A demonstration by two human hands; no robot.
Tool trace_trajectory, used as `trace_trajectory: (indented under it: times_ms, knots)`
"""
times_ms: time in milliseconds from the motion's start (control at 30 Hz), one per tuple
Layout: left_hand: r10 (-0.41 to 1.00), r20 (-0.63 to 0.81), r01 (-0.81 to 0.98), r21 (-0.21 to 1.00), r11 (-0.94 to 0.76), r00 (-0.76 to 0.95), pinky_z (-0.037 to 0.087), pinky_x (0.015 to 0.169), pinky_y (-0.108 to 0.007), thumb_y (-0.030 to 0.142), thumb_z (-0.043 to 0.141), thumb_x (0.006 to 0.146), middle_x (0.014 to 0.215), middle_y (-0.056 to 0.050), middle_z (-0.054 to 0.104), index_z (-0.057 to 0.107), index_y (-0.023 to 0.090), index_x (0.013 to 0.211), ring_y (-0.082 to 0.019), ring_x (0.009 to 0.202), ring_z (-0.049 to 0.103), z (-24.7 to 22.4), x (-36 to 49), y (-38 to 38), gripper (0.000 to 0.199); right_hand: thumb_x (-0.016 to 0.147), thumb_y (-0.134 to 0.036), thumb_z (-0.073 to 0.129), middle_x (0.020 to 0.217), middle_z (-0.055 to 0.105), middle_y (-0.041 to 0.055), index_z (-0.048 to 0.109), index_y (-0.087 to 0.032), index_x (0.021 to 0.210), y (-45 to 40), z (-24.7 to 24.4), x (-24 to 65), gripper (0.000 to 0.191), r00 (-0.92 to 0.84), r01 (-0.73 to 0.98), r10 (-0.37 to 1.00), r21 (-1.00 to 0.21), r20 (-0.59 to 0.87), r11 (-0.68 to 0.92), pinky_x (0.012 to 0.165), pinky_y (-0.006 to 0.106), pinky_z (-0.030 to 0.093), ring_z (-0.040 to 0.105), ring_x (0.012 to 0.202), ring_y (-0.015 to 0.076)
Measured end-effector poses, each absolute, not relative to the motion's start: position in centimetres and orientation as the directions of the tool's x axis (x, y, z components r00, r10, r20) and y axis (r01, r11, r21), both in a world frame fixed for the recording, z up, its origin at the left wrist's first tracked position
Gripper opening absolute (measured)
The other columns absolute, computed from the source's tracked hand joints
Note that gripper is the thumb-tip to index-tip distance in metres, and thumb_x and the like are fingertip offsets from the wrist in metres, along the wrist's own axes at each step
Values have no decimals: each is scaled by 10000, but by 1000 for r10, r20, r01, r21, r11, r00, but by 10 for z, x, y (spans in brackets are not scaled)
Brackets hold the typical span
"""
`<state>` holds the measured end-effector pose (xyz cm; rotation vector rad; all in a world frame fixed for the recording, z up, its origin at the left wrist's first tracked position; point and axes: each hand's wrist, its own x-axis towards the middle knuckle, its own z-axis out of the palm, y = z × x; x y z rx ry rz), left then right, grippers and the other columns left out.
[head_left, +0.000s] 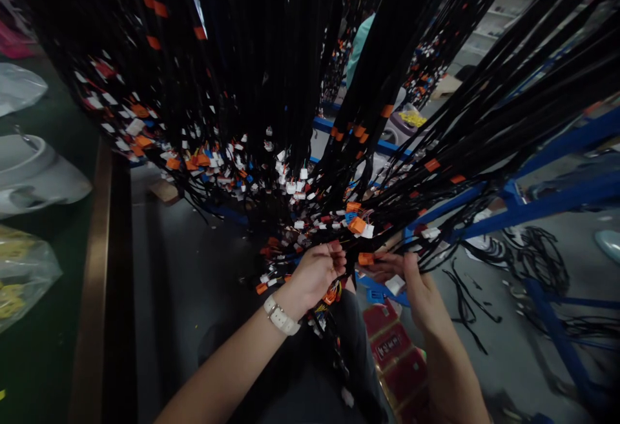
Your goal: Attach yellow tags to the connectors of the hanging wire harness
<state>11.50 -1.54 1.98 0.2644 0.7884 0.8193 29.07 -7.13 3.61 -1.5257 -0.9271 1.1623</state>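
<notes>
Thick bundles of black wire harnesses [271,56] hang in front of me, their lower ends crowded with white, orange, blue and red connectors. Low in the middle, my left hand [317,274] has its fingers curled in a pinch among these ends; what lies inside them is too small to make out. To its right, my right hand [414,282] is closed around harness ends, thumb up. An orange connector [365,259] lies at its fingertips and a white connector [396,284] against its fingers. More connectors [332,293] dangle below my left hand.
Blue frame bars [557,204] run along the right, with loose black cables [537,256] beneath. A red patterned package [394,353] lies below my right hand. At left are a grey container [39,175] and a bag of yellow parts [22,275]. A person's teal sleeve [358,46] shows behind the bundles.
</notes>
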Motion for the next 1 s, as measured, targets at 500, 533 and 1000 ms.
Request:
trace_trajectory:
  times_ms: [500,533,1000]
  knots:
    - [716,-411,-615,369,697,565,397,1011,-400,-86,486,663,984,-151,675,627,70,874,-220,981,636,27,110,-18,297,733,-318,695,993,702,95,635,-215,1113,-90,47,301,399,159,-331,912,-891,-378,-311,793,363,504,640,934,244]
    - [714,-396,-616,362,700,578,385,1023,-405,-99,478,649,1006,-156,671,627,69,880,-228,1013,625,27,109,-18,322,732,-307,694,1023,695,97,630,-224,1128,-92,47,302,410,133,-349,917,-883,-377,-313,800,363,504,631,965,247]
    - [677,-301,-521,457,721,672,467,919,-305,149,570,827,1086,-189,656,631,57,1001,-225,1036,624,34,101,-22,206,675,-352,752,793,651,26,688,-221,868,-87,42,294,242,177,-360,922,-894,-345,-266,563,245,486,573,621,130]
